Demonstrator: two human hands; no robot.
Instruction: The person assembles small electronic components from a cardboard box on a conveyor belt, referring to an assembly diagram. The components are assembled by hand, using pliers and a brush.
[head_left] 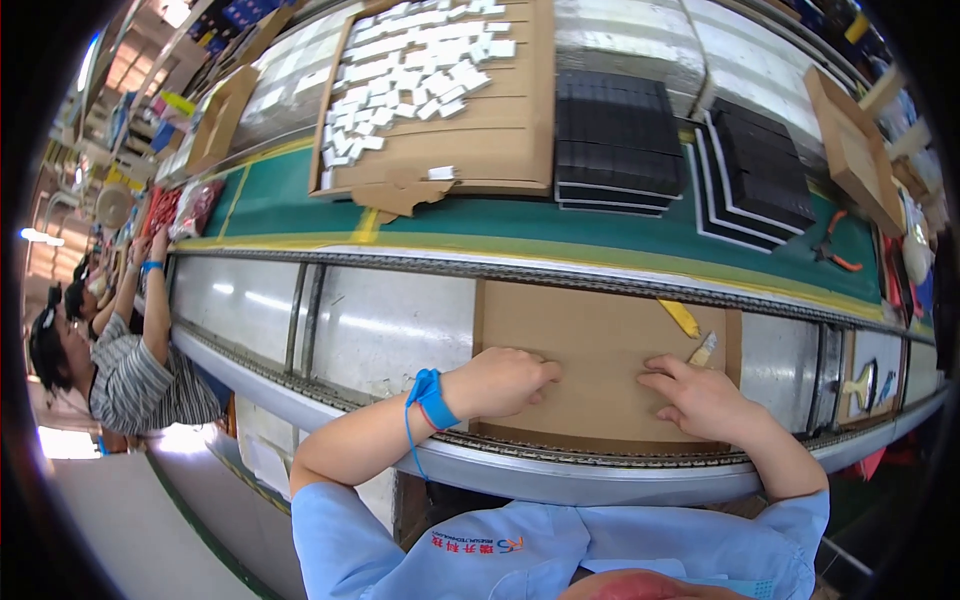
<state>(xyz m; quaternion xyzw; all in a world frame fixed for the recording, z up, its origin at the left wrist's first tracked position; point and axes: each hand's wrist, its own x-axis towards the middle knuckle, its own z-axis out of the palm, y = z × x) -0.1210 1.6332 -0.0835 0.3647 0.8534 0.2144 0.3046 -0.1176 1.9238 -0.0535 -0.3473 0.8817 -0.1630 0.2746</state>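
A flat brown cardboard tray (600, 350) lies on the conveyor in front of me. Over its left half is my left hand (508, 382), a blue band on the wrist; its fingers bend loosely downward and I see nothing held in them. My right hand (695, 398) reaches over the tray's right side, fingers bent and apart, with nothing between them. Beyond that hand lie a yellow strip-like object (681, 318) and a small pale and yellow piece (705, 349), whose kinds I cannot make out.
A metal chain rail (560, 272) runs behind the tray. On the green bench (290, 195) beyond stand a carton (500, 155) of white pieces, two stacks of black blocks (618, 135) (757, 165) and orange-handled pliers (835, 245). A co-worker in stripes (150, 385) is at the left.
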